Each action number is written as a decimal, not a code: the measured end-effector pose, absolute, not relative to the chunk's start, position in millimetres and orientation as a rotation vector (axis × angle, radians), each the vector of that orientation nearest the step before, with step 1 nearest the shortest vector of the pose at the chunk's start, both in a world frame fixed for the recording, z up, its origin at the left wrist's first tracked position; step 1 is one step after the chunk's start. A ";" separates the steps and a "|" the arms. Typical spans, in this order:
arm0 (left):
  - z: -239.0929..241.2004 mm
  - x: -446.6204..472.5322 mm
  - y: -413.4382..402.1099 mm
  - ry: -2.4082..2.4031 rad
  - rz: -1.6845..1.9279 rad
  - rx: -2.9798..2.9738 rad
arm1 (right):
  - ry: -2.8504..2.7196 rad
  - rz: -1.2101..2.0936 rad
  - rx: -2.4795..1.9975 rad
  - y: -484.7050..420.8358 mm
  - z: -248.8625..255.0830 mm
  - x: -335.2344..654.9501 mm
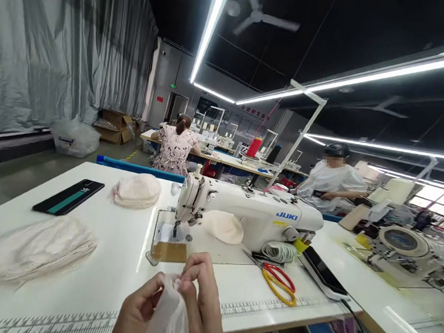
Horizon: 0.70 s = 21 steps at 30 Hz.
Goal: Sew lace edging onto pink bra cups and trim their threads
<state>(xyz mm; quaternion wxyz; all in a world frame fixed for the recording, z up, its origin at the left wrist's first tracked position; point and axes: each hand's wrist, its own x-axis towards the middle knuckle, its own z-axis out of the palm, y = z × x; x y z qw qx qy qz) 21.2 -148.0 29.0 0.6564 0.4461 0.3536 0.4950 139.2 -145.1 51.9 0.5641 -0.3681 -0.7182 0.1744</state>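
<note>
My left hand (139, 308) and my right hand (201, 299) are both closed on a small piece of white fabric (168, 317) at the front edge of the white table (116, 260). The fingers pinch its top edge together. Just beyond them stands a white sewing machine (249, 214), its needle over a metal plate (169, 234). A cream padded cup (223, 226) lies under the machine's arm.
A stack of pale fabric pieces (29, 252) lies at the left, a smaller pile of cream cups (136, 191) and a dark phone (68, 196) farther back. Red and yellow scissors (278, 282) and a second phone (323, 275) lie at the right. Two people sit at tables behind.
</note>
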 end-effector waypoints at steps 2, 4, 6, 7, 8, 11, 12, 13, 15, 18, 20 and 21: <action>28.0 21.9 -145.6 0.797 1.149 1.011 | -1.637 0.411 -0.865 -140.4 51.0 144.9; 29.1 20.4 -142.9 0.831 1.207 1.095 | -1.604 0.364 -0.972 -131.9 53.3 159.1; 33.6 15.8 -140.6 0.943 1.305 1.275 | -1.583 0.264 -1.166 -118.0 59.2 184.3; 37.1 12.7 -140.0 1.006 1.344 1.377 | -1.557 0.209 -1.224 -109.3 63.2 200.4; 41.4 9.4 -140.0 1.065 1.363 1.474 | -1.538 0.177 -1.249 -100.2 67.5 217.6; 57.0 2.3 -142.9 1.207 1.270 1.651 | -1.539 0.115 -1.308 -81.2 79.0 262.7; 62.2 1.9 -144.4 1.248 1.206 1.697 | -1.554 0.104 -1.320 -81.3 81.4 271.1; 67.1 2.7 -146.0 1.279 1.132 1.744 | -1.566 0.088 -1.324 -85.9 82.9 274.7; 75.2 7.5 -148.9 1.279 0.971 1.827 | -1.623 0.106 -1.309 -107.2 82.6 267.1; 82.9 17.3 -151.9 1.158 0.781 1.882 | -1.912 0.481 -1.175 -150.0 77.9 231.8; 84.1 20.5 -153.7 1.059 0.690 1.858 | -1.998 0.781 -1.183 -169.2 75.7 209.3; 83.1 20.3 -154.8 1.021 0.648 1.824 | -1.953 0.865 -1.203 -174.3 75.0 202.0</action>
